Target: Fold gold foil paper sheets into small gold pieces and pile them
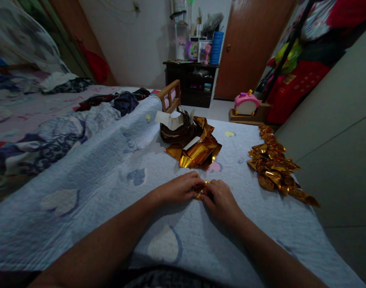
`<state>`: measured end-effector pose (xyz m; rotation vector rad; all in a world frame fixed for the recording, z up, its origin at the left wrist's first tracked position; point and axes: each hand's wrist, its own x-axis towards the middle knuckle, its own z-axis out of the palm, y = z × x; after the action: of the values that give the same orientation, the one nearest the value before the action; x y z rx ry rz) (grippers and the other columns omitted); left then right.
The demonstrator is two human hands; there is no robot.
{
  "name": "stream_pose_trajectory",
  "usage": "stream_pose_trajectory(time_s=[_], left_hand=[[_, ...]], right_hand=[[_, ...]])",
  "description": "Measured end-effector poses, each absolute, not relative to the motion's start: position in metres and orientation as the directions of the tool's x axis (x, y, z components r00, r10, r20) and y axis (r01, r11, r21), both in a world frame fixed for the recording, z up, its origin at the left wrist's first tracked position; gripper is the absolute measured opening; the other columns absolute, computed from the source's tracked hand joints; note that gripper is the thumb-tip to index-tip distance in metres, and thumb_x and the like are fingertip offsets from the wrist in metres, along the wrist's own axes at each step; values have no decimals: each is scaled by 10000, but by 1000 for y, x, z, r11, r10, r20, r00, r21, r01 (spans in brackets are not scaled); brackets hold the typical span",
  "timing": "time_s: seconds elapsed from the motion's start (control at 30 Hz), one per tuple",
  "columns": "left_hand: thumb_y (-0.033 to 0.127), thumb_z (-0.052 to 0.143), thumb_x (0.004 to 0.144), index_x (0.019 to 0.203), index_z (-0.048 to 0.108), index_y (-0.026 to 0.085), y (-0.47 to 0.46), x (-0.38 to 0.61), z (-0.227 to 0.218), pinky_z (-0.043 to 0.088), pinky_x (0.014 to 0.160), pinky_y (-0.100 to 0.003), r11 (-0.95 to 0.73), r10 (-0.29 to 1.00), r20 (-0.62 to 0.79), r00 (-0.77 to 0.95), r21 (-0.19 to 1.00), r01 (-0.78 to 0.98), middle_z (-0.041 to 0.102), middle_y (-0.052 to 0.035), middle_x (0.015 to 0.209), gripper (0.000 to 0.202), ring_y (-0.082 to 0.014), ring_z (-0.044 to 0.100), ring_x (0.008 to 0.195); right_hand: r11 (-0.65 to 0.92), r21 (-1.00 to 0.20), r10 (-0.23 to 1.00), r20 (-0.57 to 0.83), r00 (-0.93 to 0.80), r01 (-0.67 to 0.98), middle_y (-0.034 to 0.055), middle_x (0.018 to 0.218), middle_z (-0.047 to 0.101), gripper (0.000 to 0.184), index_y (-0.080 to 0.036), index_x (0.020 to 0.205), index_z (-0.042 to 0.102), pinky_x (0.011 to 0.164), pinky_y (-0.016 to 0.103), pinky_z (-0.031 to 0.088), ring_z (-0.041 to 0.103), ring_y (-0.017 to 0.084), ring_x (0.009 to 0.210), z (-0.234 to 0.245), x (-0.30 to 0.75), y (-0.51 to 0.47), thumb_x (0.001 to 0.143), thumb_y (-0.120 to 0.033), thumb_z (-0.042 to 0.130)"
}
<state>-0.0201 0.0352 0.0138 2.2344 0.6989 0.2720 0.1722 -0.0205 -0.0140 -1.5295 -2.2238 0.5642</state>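
A small piece of gold foil paper (200, 195) is pinched between my two hands, just above the bed. My left hand (183, 187) is closed on its left side, and my right hand (219, 197) grips the right side. Fingers cover much of the piece, so its full shape is hidden. Beyond my hands lie loose gold foil sheets (201, 153), against a dark brown stack of papers (175, 132) with a pale strip on top. To the right, several folded gold foil pieces (273, 164) form a long pile.
A pale blue quilt (111, 200) with heart patterns covers the bed, its right edge beside a pale cabinet (335, 160). Rumpled clothes (123, 102) lie at the left. Farther off are a wooden rail (170, 96), a dark shelf (189, 82) and a pink toy case (247, 104).
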Motion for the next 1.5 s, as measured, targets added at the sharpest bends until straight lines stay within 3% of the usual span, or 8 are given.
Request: stream_pose_trajectory(time_s=[0.2, 0.47, 0.83, 0.97, 1.13, 1.5], left_hand=[[50, 608, 812, 971, 551, 189, 34, -22, 3, 446, 838, -291, -537, 654, 33, 756, 724, 433, 539, -26, 981, 219, -184, 521, 947], [91, 599, 866, 846, 580, 183, 34, -21, 5, 434, 839, -283, -575, 612, -21, 790, 674, 464, 557, -28, 935, 96, -182, 537, 932], [112, 560, 905, 953, 630, 188, 37, -23, 11, 428, 902, -306, -610, 566, -69, 822, 636, 473, 571, -36, 977, 114, -189, 539, 965], [199, 609, 934, 967, 618, 188, 37, -23, 10, 419, 900, -305, -618, 564, -70, 823, 625, 477, 573, -37, 993, 36, -190, 531, 973], [290, 645, 945, 978, 614, 183, 36, -23, 7, 413, 893, -305, -615, 572, -67, 818, 625, 481, 576, -44, 1008, 116, -195, 532, 984], [226, 632, 926, 985, 610, 188, 37, -25, 8, 415, 892, -301, -627, 556, -55, 830, 627, 462, 572, -38, 1006, 74, -189, 526, 975]], right_hand=[[336, -499, 939, 110, -326, 799, 46, 856, 630, 73, -177, 812, 624, 773, 338, 328, 525, 216, 843, -15, 171, -20, 878, -172, 654], [351, -483, 935, 141, -324, 802, 40, 850, 627, 52, -178, 826, 632, 757, 325, 323, 525, 209, 836, -17, 172, -21, 860, -159, 666], [340, -492, 938, 113, -328, 802, 43, 838, 631, 68, -175, 813, 633, 754, 331, 322, 530, 213, 830, -14, 171, -20, 872, -168, 665], [335, -496, 939, 104, -329, 801, 41, 849, 634, 66, -180, 817, 637, 753, 331, 321, 528, 211, 831, -13, 172, -19, 875, -181, 668], [344, -497, 936, 117, -331, 797, 36, 842, 633, 62, -182, 816, 638, 753, 325, 316, 526, 203, 829, -15, 172, -19, 872, -156, 641], [339, -497, 938, 112, -328, 799, 33, 852, 629, 38, -187, 843, 614, 744, 321, 301, 518, 206, 831, -13, 172, -20, 864, -158, 627]])
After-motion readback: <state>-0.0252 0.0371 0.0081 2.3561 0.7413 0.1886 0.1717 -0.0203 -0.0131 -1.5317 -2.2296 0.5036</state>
